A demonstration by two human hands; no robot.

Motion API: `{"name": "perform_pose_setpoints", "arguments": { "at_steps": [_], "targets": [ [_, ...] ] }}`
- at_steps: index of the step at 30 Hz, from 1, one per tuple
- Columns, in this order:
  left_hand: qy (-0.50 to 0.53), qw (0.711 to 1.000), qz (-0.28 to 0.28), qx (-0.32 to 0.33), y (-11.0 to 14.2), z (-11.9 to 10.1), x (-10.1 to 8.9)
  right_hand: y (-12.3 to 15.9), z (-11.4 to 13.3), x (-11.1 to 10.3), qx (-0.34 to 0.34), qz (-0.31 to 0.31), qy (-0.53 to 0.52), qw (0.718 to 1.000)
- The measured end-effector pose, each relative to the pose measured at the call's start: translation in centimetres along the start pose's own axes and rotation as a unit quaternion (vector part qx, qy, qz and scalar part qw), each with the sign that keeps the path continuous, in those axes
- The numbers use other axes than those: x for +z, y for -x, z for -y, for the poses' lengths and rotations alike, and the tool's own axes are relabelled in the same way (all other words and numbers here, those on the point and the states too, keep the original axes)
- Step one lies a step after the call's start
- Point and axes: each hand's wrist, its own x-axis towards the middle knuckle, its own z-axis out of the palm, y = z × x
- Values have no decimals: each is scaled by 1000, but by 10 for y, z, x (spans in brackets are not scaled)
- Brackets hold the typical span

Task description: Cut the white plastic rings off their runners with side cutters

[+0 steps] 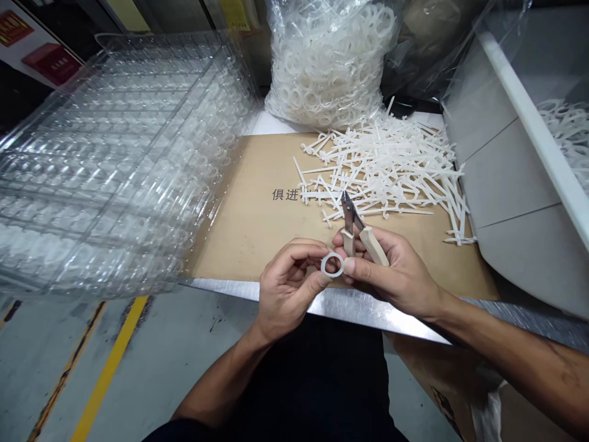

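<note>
Head camera, seen from my remote post: a person's left hand (pixel 289 288) pinches a white plastic ring (pixel 332 265) between thumb and fingertips, just above the near edge of a cardboard sheet (pixel 257 233). The hand is curled almost closed around the ring's rim, and the ring is all it has hold of. The right hand (pixel 391 267) is closed around side cutters (pixel 363 236) with beige handles, their steel tips pointing away from the person and slightly parted, as far as I can judge from this angle. That hand's thumb lies just beside the ring and may be touching it; from here I cannot say for certain.

Beyond the hands, on the cardboard sheet, lies a loose heap of white plastic runners (pixel 381 172), with the cutter tips reaching over its near edge. Left of the cardboard sheet, partly overlapping it, rests a stack of clear blister trays (pixel 115 166). Behind the cardboard sheet stands a clear bag of white plastic rings (pixel 326 67). To the right of the cardboard sheet stands a grey bin (pixel 501 184) holding more white pieces (pixel 568 138). The cardboard sheet lies on a steel-edged counter (pixel 322 301); below it, a painted yellow line (pixel 108 368) runs across the concrete floor.
</note>
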Motion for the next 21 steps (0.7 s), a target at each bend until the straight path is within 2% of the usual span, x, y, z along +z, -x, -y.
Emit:
{"name": "perform_pose_setpoints", "arguments": {
  "at_steps": [9, 14, 18, 21],
  "targets": [
    [16, 1000, -1, -18, 1, 2, 0, 0, 0, 0, -4, 3, 6, 1000],
    [142, 987, -37, -68, 4, 6, 6, 3, -2, -8, -3, -3, 26, 1000],
    [253, 961, -62, -96, 2, 7, 7, 5, -8, -23, -3, -37, 102, 994],
    [279, 952, -83, -97, 0, -2, -4, 1, -15, -33, -32, -64, 224, 972]
  ]
}}
